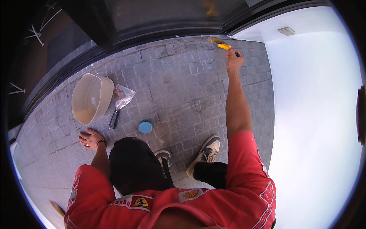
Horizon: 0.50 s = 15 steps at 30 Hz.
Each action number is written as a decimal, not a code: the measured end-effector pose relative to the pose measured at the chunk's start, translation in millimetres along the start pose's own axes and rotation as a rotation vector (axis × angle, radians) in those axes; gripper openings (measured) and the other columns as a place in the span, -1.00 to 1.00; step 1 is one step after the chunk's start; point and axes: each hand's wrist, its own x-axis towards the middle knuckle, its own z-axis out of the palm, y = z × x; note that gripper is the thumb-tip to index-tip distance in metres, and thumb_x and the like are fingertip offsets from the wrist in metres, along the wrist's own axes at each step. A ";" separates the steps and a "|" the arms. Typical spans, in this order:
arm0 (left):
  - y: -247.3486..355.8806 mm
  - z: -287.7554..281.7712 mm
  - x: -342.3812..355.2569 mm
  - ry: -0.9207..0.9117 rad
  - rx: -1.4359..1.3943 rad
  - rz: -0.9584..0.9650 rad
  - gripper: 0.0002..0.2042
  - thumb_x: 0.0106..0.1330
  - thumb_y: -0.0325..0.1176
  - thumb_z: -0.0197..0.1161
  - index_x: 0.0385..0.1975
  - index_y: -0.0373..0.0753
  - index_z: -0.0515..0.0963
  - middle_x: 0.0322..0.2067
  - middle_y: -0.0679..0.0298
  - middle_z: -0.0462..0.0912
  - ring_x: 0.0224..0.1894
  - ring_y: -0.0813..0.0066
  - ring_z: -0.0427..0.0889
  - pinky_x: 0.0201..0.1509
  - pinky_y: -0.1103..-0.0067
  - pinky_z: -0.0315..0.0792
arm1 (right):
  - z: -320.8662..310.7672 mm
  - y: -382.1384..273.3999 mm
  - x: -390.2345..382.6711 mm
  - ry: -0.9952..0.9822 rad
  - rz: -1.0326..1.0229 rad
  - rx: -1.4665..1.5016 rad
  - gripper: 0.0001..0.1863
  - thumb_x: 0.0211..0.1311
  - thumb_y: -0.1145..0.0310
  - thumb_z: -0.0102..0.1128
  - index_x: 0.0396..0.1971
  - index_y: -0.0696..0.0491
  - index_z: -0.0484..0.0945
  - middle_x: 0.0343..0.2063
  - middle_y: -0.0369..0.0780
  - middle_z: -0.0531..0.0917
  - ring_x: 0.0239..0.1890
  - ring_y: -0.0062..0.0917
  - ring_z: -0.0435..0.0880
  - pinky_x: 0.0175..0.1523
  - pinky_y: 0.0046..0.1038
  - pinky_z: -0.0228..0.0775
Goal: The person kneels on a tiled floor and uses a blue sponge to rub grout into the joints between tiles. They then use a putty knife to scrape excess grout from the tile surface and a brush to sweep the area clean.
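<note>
My right hand is stretched far ahead and closed around the handle of a yellow brush. The tan bristles point left, low by the foot of the dark frame, near the corner with the white wall. My left hand rests on the paving with its fingers spread, holding nothing. Just beyond it stands a beige plastic tub with a little cloudy liquid inside. Beside the tub lies a wide-bladed scraper, its black handle toward me. A round, blue-topped scrub brush sits on the stones right of the scraper.
Small grey stone pavers cover the floor. A dark glazed frame runs along the far side, and a white wall rises at the right. My shoes are close in front. Some bristles show at the lower left.
</note>
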 end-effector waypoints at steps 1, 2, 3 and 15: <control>-1.1 1.4 0.4 0.003 -0.002 0.004 -0.31 0.48 0.23 -0.23 0.48 -0.06 0.14 0.49 0.13 0.11 0.53 0.17 0.04 0.52 0.13 -0.12 | -5.4 0.6 5.6 0.020 0.014 0.049 -0.77 0.16 0.45 0.29 -0.22 0.25 0.62 -0.52 -0.22 0.67 -0.55 -0.63 0.59 -0.40 -0.58 0.46; -1.7 2.9 0.6 -0.003 0.001 -0.003 -0.32 0.47 0.23 -0.22 0.47 -0.05 0.16 0.48 0.13 0.13 0.52 0.18 0.05 0.52 0.13 -0.10 | -9.9 1.2 9.6 0.037 0.034 0.101 -0.76 0.16 0.45 0.29 -0.20 0.25 0.61 -0.51 -0.22 0.67 -0.53 -0.62 0.60 -0.39 -0.58 0.47; -2.5 4.1 1.1 0.016 0.004 0.001 -0.32 0.47 0.23 -0.21 0.46 -0.04 0.18 0.48 0.14 0.15 0.52 0.19 0.07 0.51 0.14 -0.08 | -13.8 1.9 11.8 0.053 0.055 0.152 -0.76 0.16 0.46 0.29 -0.18 0.25 0.61 -0.50 -0.21 0.67 -0.52 -0.62 0.60 -0.38 -0.58 0.47; -6.3 8.9 3.4 0.028 0.005 0.010 -0.32 0.46 0.24 -0.19 0.45 -0.04 0.20 0.47 0.15 0.17 0.51 0.20 0.09 0.50 0.14 -0.05 | -19.7 13.5 21.9 -0.083 0.093 0.172 -0.73 0.17 0.43 0.29 -0.16 0.25 0.60 -0.50 -0.25 0.66 -0.51 -0.64 0.60 -0.38 -0.66 0.43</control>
